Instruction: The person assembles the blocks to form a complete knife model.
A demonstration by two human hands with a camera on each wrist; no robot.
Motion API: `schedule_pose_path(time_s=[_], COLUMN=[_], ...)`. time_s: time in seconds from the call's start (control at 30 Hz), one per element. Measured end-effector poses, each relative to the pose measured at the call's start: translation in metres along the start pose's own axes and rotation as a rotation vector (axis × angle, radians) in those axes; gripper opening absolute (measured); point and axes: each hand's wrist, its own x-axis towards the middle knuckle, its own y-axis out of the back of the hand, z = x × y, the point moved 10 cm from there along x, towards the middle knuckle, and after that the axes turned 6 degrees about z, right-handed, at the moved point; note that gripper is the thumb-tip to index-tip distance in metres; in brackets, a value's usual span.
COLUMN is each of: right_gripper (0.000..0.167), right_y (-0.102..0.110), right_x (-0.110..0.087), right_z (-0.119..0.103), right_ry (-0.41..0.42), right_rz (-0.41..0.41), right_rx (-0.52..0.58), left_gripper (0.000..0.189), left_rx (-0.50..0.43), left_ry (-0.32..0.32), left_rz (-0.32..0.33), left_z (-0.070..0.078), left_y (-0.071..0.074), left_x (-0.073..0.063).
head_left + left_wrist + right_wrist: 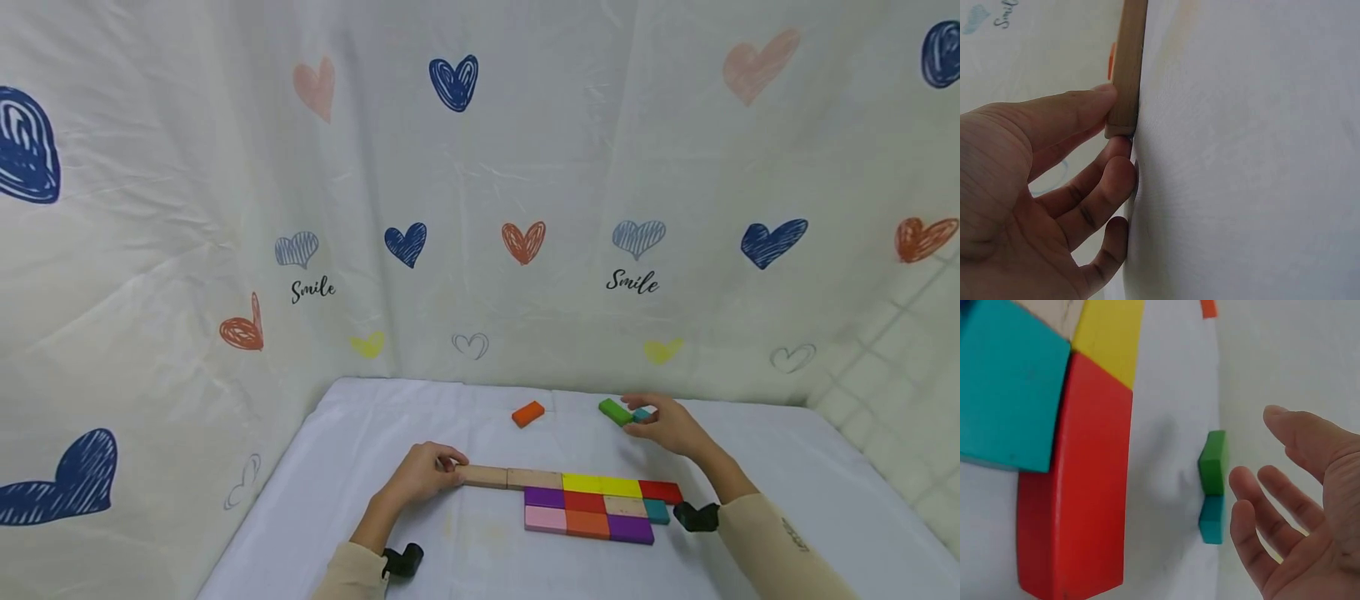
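My left hand (pixel 424 473) pinches the outer end of a plain wooden block (pixel 482 476), which lies flat at the left end of a row. In the left wrist view the thumb (pixel 1079 112) presses along one side of that wooden block (pixel 1127 75), and the other fingers curl near its end. Over the back right of the table, my right hand (pixel 666 425) spreads its fingers with nothing between them. Closest to it are a green block (pixel 615 412) and a teal block (pixel 641 414), end to end in the right wrist view, apart from the fingertips.
Beside the left block, the row continues with another wooden block (pixel 535 478), yellow blocks (pixel 600 485) and a red block (pixel 660 492). Two more rows of coloured blocks (pixel 587 523) adjoin it in front. An orange block (pixel 528 413) lies near the table's back edge, before a patterned curtain (pixel 480 183).
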Motion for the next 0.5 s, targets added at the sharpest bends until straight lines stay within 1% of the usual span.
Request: schedule_pose_path(time_s=[0.13,0.27,0.5], right_gripper=[0.059,0.058,0.054], right_y=[-0.006,-0.011,-0.015], right_x=[0.011,0.018,0.027], right_z=[0.007,0.015,0.024], right_ry=[-0.007,-0.013,-0.033], right_rz=[-0.022,-0.038,-0.020], right_rx=[-0.019,-0.014,-0.053], left_gripper=[0.017,0.016,0.016], left_rx=[-0.002,-0.005,-0.006], left_ry=[0.007,0.011,0.007], left_rz=[0.002,0.002,0.006], left_z=[-0.001,-0.002,0.000], left_y=[0.000,-0.001,0.000], left_x=[-0.001,-0.001,0.000])
